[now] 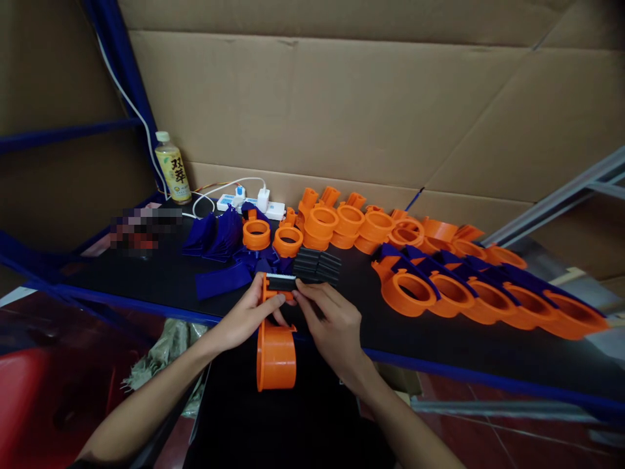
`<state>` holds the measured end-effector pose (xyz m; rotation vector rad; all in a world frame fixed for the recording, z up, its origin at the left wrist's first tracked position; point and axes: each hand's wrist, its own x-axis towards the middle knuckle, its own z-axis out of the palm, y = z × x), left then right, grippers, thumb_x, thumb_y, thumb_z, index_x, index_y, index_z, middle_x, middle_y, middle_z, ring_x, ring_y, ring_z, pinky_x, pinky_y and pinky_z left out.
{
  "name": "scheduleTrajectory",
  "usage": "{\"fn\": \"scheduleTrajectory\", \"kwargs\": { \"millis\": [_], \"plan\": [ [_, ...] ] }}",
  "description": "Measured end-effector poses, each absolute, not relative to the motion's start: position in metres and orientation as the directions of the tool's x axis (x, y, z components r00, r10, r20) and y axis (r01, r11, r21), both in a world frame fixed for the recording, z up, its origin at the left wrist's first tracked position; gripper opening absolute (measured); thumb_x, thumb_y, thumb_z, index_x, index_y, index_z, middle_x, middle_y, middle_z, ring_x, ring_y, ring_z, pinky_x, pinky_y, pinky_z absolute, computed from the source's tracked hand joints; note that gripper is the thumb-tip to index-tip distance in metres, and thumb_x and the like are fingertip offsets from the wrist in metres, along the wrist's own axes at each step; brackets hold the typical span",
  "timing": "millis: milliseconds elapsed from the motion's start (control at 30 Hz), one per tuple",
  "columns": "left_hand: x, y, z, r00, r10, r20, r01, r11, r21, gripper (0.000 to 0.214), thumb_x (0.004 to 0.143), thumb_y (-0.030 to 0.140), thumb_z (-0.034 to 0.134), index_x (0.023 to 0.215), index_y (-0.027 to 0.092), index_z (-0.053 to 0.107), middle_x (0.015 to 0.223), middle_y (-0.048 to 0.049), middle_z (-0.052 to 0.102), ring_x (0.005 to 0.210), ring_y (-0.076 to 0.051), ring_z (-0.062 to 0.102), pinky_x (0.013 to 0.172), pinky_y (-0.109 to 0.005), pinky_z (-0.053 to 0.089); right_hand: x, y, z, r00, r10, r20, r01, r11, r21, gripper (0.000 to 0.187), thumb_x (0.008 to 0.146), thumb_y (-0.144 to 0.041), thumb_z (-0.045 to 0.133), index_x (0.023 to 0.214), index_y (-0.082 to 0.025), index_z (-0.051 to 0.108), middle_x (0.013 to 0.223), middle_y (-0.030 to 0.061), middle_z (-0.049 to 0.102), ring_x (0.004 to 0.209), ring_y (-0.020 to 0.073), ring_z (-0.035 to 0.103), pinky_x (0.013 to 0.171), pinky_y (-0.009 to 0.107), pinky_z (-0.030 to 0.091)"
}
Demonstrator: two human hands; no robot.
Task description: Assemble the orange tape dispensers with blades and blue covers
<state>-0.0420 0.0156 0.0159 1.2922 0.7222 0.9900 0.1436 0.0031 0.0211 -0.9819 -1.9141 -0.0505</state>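
My left hand (247, 316) is closed around the neck of an orange tape dispenser (277, 358), whose wide ring hangs downward in front of the table edge. Across the dispenser's upper end lies a black strip (282, 284) beside a white serrated blade (280, 276). The fingers of my right hand (334, 319) pinch the strip's right end; its fingertips are partly hidden. Just beyond my hands sits a stack of similar black strips (317, 265). A flat blue plastic piece (223, 281) lies left of them.
Orange dispenser bodies (321, 220) stand along the back of the black table (336, 332). Dispensers with blue parts (481, 296) line the right. Blue pieces (223, 233), a power strip (276, 210) with cables, and a drink bottle (174, 170) are at the left back.
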Motion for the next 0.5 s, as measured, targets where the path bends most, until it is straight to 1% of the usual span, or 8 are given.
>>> {"fn": "scheduleTrajectory", "kwargs": {
  "millis": [67, 167, 233, 300, 367, 433, 500],
  "plan": [
    [-0.042, 0.015, 0.015, 0.433, 0.898, 0.084, -0.171, -0.01, 0.985, 0.031, 0.095, 0.04, 0.058, 0.115, 0.02, 0.043, 0.076, 0.0025, 0.067, 0.068, -0.015, 0.069, 0.077, -0.03, 0.054, 0.143, 0.004, 0.021, -0.224, 0.624, 0.749, 0.633, 0.677, -0.375, 0.02, 0.092, -0.012, 0.062, 0.108, -0.021, 0.07, 0.097, 0.0061, 0.075, 0.085, 0.0179, 0.071, 0.078, 0.033, 0.06],
    [-0.041, 0.014, 0.014, 0.426, 0.901, 0.076, -0.155, -0.011, 0.988, 0.033, 0.096, 0.04, 0.057, 0.118, 0.02, 0.042, 0.071, 0.0037, 0.066, 0.069, -0.015, 0.069, 0.079, -0.029, 0.053, 0.142, 0.004, 0.018, -0.293, 0.6, 0.744, 0.661, 0.689, -0.296, 0.023, 0.092, -0.011, 0.061, 0.112, -0.019, 0.07, 0.1, 0.0088, 0.075, 0.089, 0.0198, 0.07, 0.081, 0.035, 0.059],
    [-0.04, 0.013, 0.014, 0.405, 0.911, 0.076, -0.174, -0.005, 0.985, 0.035, 0.094, 0.039, 0.059, 0.119, 0.021, 0.042, 0.069, 0.0041, 0.066, 0.068, -0.015, 0.07, 0.078, -0.029, 0.054, 0.141, 0.003, 0.017, -0.304, 0.602, 0.739, 0.671, 0.686, -0.282, 0.026, 0.093, -0.01, 0.059, 0.116, -0.018, 0.069, 0.102, 0.0099, 0.075, 0.091, 0.0202, 0.07, 0.083, 0.036, 0.058],
    [-0.04, 0.013, 0.014, 0.386, 0.921, 0.061, -0.221, 0.028, 0.975, 0.036, 0.092, 0.039, 0.061, 0.118, 0.021, 0.043, 0.072, 0.0028, 0.068, 0.066, -0.016, 0.07, 0.071, -0.028, 0.055, 0.141, 0.002, 0.019, -0.297, 0.612, 0.732, 0.661, 0.686, -0.305, 0.029, 0.094, -0.011, 0.058, 0.121, -0.019, 0.067, 0.104, 0.0093, 0.074, 0.092, 0.0196, 0.07, 0.083, 0.035, 0.058],
    [-0.04, 0.014, 0.015, 0.382, 0.924, 0.022, -0.283, 0.094, 0.955, 0.036, 0.091, 0.041, 0.061, 0.115, 0.021, 0.044, 0.081, -0.0012, 0.072, 0.063, -0.018, 0.071, 0.06, -0.026, 0.054, 0.142, 0.003, 0.025, -0.293, 0.62, 0.728, 0.634, 0.696, -0.337, 0.033, 0.095, -0.012, 0.056, 0.125, -0.021, 0.065, 0.104, 0.0074, 0.075, 0.092, 0.0179, 0.071, 0.083, 0.032, 0.057],
    [-0.041, 0.015, 0.017, 0.384, 0.923, -0.023, -0.331, 0.161, 0.93, 0.035, 0.09, 0.044, 0.061, 0.11, 0.021, 0.044, 0.09, -0.006, 0.074, 0.06, -0.019, 0.072, 0.053, -0.026, 0.054, 0.144, 0.008, 0.033, -0.265, 0.642, 0.719, 0.62, 0.685, -0.383, 0.033, 0.096, -0.013, 0.054, 0.126, -0.022, 0.065, 0.102, 0.0049, 0.076, 0.09, 0.0162, 0.071, 0.083, 0.03, 0.056],
    [-0.043, 0.016, 0.018, 0.396, 0.917, -0.051, -0.35, 0.202, 0.915, 0.035, 0.088, 0.044, 0.063, 0.106, 0.02, 0.044, 0.092, -0.0092, 0.075, 0.057, -0.02, 0.071, 0.049, -0.026, 0.053, 0.147, 0.019, 0.042, -0.233, 0.688, 0.687, 0.638, 0.641, -0.427, 0.029, 0.097, -0.016, 0.053, 0.122, -0.023, 0.067, 0.103, 0.0038, 0.076, 0.091, 0.0161, 0.072, 0.083, 0.029, 0.056]
  ]
}}
